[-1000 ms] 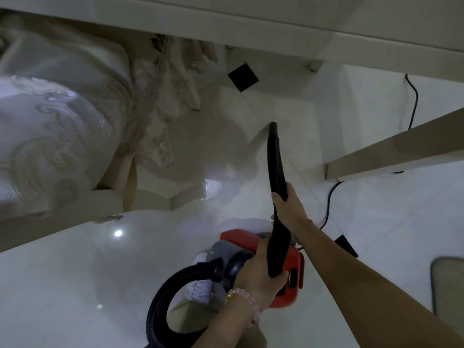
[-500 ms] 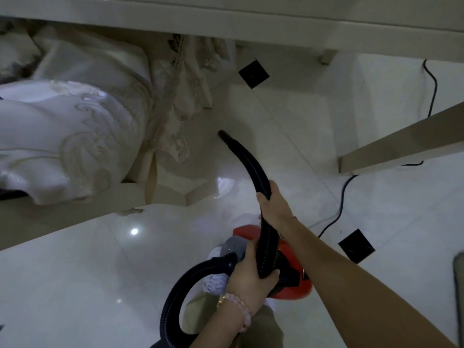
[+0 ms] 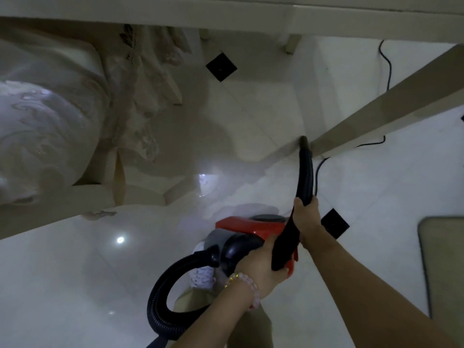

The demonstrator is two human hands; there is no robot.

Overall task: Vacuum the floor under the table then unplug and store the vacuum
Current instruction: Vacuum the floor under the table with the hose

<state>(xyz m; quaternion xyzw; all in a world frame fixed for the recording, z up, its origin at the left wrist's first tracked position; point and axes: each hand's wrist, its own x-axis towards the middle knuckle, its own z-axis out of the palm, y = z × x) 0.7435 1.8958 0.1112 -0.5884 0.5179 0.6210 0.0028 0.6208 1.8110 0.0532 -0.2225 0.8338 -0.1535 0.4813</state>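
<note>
A small red and grey vacuum (image 3: 247,228) sits on the glossy white floor (image 3: 75,285) near my feet. Its ribbed black hose (image 3: 160,295) loops from the front of the body round to a black nozzle wand (image 3: 306,177). My right hand (image 3: 307,217) grips the wand midway. My left hand (image 3: 261,266), with a bead bracelet on the wrist, holds the wand's lower end. The nozzle tip (image 3: 303,140) touches the floor right at the foot of a beige table leg (image 3: 376,114). The table edge (image 3: 251,18) runs across the top.
A chair draped in pale embroidered fabric (image 3: 50,126) fills the left side. The black power cord (image 3: 388,71) runs along the floor behind the table leg. Black inset tiles (image 3: 221,66) dot the floor. A grey mat (image 3: 444,259) lies at the right edge.
The nozzle has swung right across the floor, from pointing toward the chair to the foot of the table leg. Both hands have kept hold of the wand.
</note>
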